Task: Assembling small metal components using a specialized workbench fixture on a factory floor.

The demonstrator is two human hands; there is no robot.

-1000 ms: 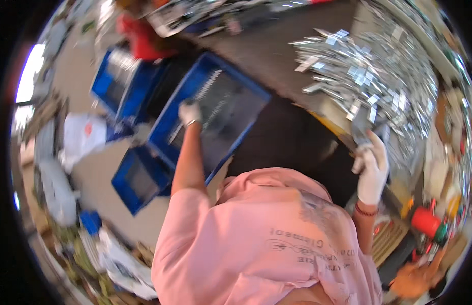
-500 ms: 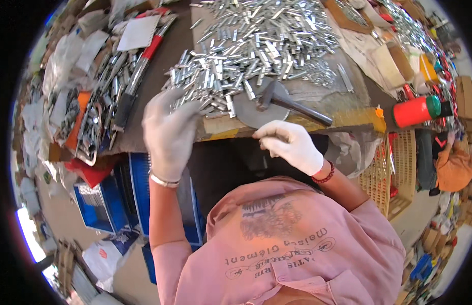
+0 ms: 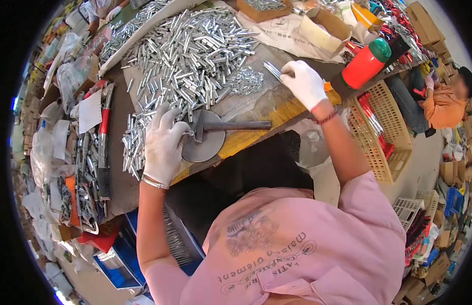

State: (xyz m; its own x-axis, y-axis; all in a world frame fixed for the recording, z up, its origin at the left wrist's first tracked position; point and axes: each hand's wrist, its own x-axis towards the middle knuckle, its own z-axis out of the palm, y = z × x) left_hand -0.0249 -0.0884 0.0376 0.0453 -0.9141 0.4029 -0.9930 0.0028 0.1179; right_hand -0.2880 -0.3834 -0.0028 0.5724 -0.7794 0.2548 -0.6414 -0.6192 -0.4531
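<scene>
Hammer point(image 3: 231, 126) lies flat at the bench's near edge, head on a round metal disc point(image 3: 203, 145), handle running toward 3 o'clock. Left hand point(image 3: 164, 145), gloved, palm-down, fingers curled on small tubes at the disc's 9 o'clock. Right hand point(image 3: 304, 81), gloved, pinches metal tubes point(image 3: 272, 70) pointing toward 10 o'clock.

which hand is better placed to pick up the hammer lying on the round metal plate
Left, probably. The left hand rests at the edge of the round metal plate, right beside the hammer head. The right hand is farther up the bench and already pinches thin metal rods.
</scene>
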